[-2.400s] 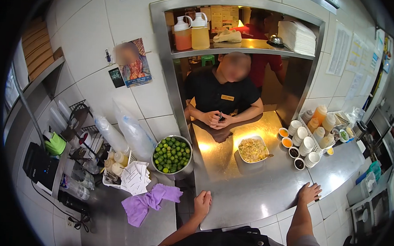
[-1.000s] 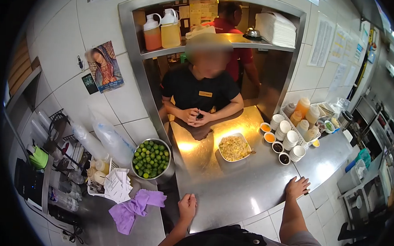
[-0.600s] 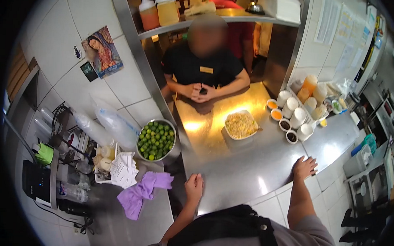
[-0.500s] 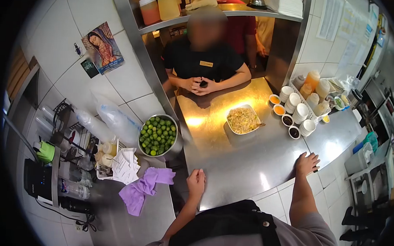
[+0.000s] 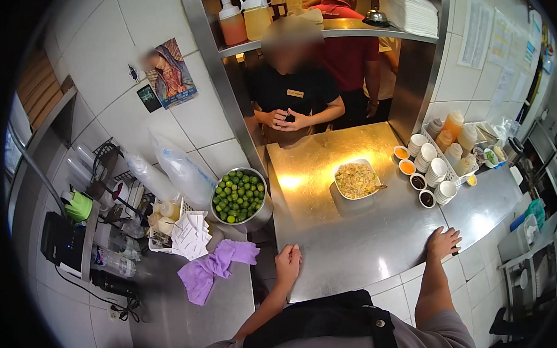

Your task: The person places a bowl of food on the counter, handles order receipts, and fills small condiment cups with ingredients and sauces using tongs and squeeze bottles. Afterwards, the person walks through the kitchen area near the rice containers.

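My left hand [image 5: 288, 264] rests at the left edge of the steel counter [image 5: 343, 250], its fingers curled in with nothing visible in them. On the counter's front edge lies my right hand [image 5: 443, 243], fingers spread and holding nothing. A white bowl of fried rice [image 5: 357, 179] with a utensil handle at its right side stands farther back, apart from both hands. Beyond my right hand are small cups of orange sauce [image 5: 407, 167] and dark sauce [image 5: 427, 199]. A purple cloth [image 5: 217, 269] lies on the side counter, left of my left hand.
A metal pot of limes [image 5: 239, 197] stands at left, near paper slips [image 5: 191, 234] in a white basket. Stacked white cups [image 5: 436, 172] and a basket of squeeze bottles [image 5: 454, 152] are at right. Across the counter, a person in black [image 5: 293, 92] stands with hands together.
My view has shifted, so the scene sits farther right and lower. The person across has straightened and drawn their forearms back from the counter. My hands keep their places at the edge.
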Motion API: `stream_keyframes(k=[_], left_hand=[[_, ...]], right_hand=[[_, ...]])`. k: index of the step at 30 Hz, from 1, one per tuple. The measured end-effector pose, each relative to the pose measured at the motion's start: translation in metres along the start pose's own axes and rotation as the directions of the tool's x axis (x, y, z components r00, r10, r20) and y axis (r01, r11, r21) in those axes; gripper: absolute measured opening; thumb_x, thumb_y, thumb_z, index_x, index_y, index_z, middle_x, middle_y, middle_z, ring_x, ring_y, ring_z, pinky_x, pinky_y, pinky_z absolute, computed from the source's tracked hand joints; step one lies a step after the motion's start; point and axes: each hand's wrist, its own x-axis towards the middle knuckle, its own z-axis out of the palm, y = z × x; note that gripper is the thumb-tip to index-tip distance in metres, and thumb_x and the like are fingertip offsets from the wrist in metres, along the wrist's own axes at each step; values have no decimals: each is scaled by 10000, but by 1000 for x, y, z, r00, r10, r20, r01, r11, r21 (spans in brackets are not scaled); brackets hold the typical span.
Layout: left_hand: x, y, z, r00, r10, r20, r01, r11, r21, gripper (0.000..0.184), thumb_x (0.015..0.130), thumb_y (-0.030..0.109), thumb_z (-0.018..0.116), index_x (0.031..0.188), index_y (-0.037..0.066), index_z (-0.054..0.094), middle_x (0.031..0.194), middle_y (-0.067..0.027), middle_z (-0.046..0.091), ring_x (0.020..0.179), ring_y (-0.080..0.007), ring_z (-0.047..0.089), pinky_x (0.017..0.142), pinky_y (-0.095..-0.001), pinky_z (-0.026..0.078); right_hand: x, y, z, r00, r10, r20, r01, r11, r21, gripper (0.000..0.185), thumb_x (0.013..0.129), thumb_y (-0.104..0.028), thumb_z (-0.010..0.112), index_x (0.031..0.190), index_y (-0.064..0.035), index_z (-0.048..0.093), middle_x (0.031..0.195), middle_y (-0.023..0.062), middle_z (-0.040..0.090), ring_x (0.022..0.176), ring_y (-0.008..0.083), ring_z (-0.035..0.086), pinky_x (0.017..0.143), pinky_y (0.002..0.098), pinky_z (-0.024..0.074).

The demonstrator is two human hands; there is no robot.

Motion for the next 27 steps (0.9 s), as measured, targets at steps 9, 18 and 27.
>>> stream_keyframes(k=[9,18,27], left_hand=[[5,2,2,999,-37,-1,37,999,18,297,981,179,563,740,3,555,612,-22,580,530,-71,553,500,-230,438],[4,-7,1,999,-32,-32,34,998,60,302,970,164,572,715,5,549,592,-32,589,519,-88,574,494,-249,449],[6,-6,0,1000,18,-19,-17,997,72,290,951,178,604,735,-5,546,598,-51,597,533,-101,597,502,-265,462]], right_hand=[[5,-2,9,999,-14,-52,14,1000,-1,546,932,-408,490,1354,-61,478,1515,159,353,1420,377,259,1146,582,135],[6,9,23,996,-60,-65,66,993,99,566,942,-411,476,1377,-50,456,1519,173,343,1430,386,231,1119,621,130],[0,-5,-4,1000,2,22,-1,999,-44,518,960,-398,410,1356,-66,441,1541,142,309,1441,365,225,1153,580,144]])
